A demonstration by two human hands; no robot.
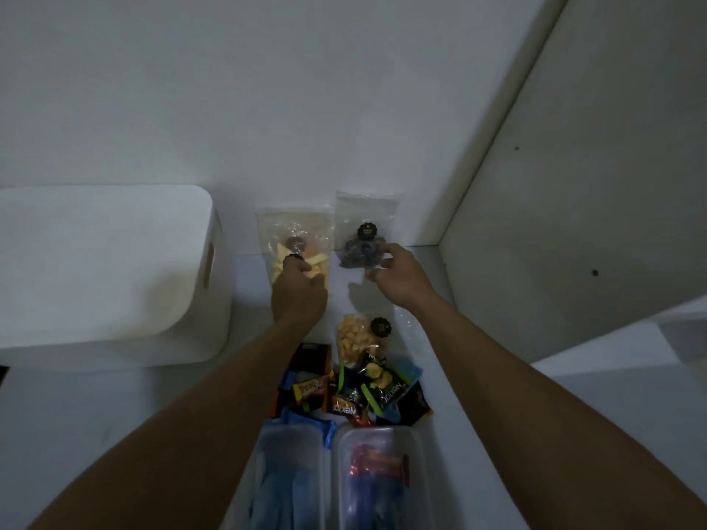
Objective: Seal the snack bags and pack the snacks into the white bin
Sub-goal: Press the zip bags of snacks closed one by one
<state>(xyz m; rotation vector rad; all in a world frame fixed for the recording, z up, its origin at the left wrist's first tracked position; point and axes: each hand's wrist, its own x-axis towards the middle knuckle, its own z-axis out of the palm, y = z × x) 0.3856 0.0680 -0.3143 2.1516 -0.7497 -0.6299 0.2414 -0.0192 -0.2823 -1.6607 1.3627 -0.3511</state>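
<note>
Two clear snack bags lean against the back wall. The left bag (292, 231) holds yellow chips, and my left hand (298, 292) grips its lower part. The right bag (367, 219) holds dark snacks and carries a black round sticker. My right hand (398, 273) pinches its bottom right corner. A third clear bag (359, 336) of pale yellow puffs lies flat on the shelf between my forearms. The white bin (114, 269) stands at the left with a slot handle in its side.
A heap of small wrapped snacks (367, 392) lies in front of the puff bag. Two clear plastic containers (382, 476) sit nearest me, one with blue packets, one with red and blue ones. A white cabinet wall (574, 223) closes the right side.
</note>
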